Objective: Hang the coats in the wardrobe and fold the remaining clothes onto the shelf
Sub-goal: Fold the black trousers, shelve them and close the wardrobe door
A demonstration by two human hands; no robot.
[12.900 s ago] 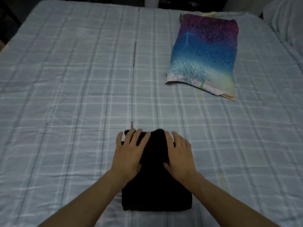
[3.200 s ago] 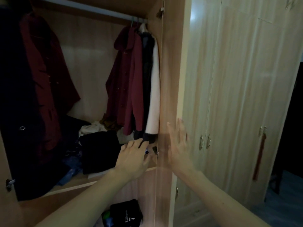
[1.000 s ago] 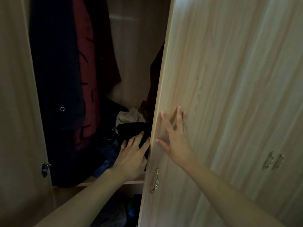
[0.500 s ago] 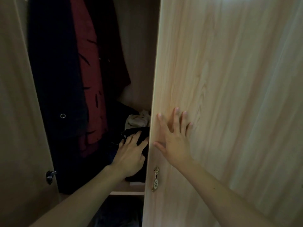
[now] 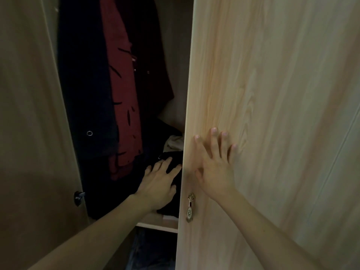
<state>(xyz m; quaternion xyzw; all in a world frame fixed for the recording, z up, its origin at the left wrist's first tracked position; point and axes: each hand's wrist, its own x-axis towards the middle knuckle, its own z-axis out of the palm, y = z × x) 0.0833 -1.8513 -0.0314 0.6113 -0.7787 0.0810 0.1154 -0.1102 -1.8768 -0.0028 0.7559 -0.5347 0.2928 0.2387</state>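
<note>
My left hand (image 5: 158,184) lies flat, fingers straight, on the folded black garment (image 5: 171,201) that sits on the wardrobe shelf (image 5: 157,223). My right hand (image 5: 214,162) presses with spread straight fingers against the outside of the right wardrobe door (image 5: 272,114), just above its small brass handle (image 5: 190,207). A dark navy coat (image 5: 85,84) and a dark red coat (image 5: 124,94) hang inside on the left. A pale crumpled cloth (image 5: 173,143) lies further back on the shelf, half hidden by the door.
The left wardrobe door (image 5: 29,133) stands open at the left with a dark knob (image 5: 78,196) on its inner edge. Below the shelf a dim lower compartment (image 5: 152,250) holds dark things I cannot make out. The gap between the doors is narrow.
The right door has swung further to the left under my right hand, narrowing the opening. My left hand stays on the folded black garment on the shelf.
</note>
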